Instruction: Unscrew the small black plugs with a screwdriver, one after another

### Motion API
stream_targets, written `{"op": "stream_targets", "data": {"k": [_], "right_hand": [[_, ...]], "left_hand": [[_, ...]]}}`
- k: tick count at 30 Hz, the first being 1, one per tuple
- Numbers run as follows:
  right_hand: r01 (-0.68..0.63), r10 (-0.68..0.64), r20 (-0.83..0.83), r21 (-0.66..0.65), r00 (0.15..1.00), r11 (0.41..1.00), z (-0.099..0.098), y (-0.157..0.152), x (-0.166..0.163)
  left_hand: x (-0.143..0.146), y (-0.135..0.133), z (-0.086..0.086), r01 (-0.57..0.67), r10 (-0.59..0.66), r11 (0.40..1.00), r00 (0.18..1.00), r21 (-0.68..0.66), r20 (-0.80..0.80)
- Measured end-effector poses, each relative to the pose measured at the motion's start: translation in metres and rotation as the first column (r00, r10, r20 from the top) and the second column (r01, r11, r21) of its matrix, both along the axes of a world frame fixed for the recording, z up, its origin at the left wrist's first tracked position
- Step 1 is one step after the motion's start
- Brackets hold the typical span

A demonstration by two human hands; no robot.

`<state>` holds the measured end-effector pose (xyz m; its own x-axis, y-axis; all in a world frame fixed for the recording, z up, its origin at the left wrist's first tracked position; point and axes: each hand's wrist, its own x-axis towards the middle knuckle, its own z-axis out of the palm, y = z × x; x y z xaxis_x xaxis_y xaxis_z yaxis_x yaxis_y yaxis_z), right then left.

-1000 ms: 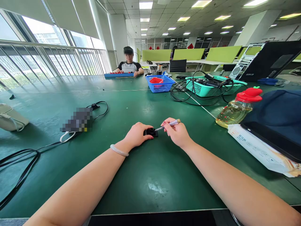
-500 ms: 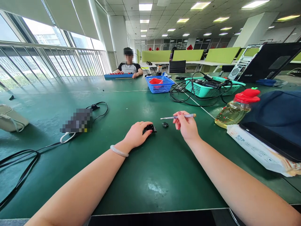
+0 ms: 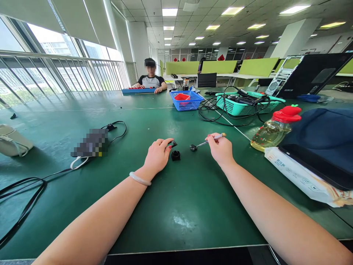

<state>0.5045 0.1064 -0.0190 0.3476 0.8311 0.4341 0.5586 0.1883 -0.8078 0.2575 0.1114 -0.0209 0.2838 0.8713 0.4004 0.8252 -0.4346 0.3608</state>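
Our left hand pinches a black piece; our right hand, apart, grips a screwdriver. The black block between our hands seems, though tiny here, light and stiff; we'd hold its sides.

Here on the counter, the block sits just right of the left hand — then the clump, farther right, at the tip of the screwdriver, left of the right hand. Out right, the bottle, packet in front; beyond, left basket, right basket, cables over its rim.
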Motion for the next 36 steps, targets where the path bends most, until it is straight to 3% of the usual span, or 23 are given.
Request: {"op": "stream_targets", "data": {"k": [4,13,16,20,23,28,36], "right_hand": [[-0.072,0.073,0.028,-0.022,0.997,0.997,0.0,-0.001,-0.002],[-0.179,0.176,-0.047,-0.07,0.983,0.981,-0.005,0.001,-0.004],[-0.209,0.199,-0.101,-0.097,0.975,0.973,-0.006,0.002,-0.005],[-0.265,0.25,-0.15,-0.088,0.956,0.96,-0.008,0.002,-0.007],[-0.301,0.286,-0.153,-0.087,0.946,0.95,-0.009,0.002,-0.01],[-0.356,0.343,-0.122,-0.105,0.931,0.929,-0.008,-0.002,-0.014],[-0.439,0.423,-0.131,-0.137,0.897,0.888,-0.006,-0.005,-0.017]], "left_hand": [[-0.004,0.001,-0.003,-0.137,0.129,0.989,0.984,-0.063,-0.121],[-0.004,-0.003,-0.009,-0.155,0.138,0.986,0.966,-0.06,-0.219],[-0.001,-0.002,-0.007,-0.077,0.067,0.995,0.988,-0.066,-0.14],[0.006,0.0,-0.006,0.204,-0.211,0.975,0.974,-0.089,-0.083],[0.012,0.001,-0.008,0.312,-0.327,0.94,0.939,-0.137,-0.106],[0.013,0.004,-0.01,0.33,-0.346,0.934,0.931,-0.136,-0.117],[0.009,0.005,-0.009,0.216,-0.229,0.968,0.968,-0.124,-0.105]]}}
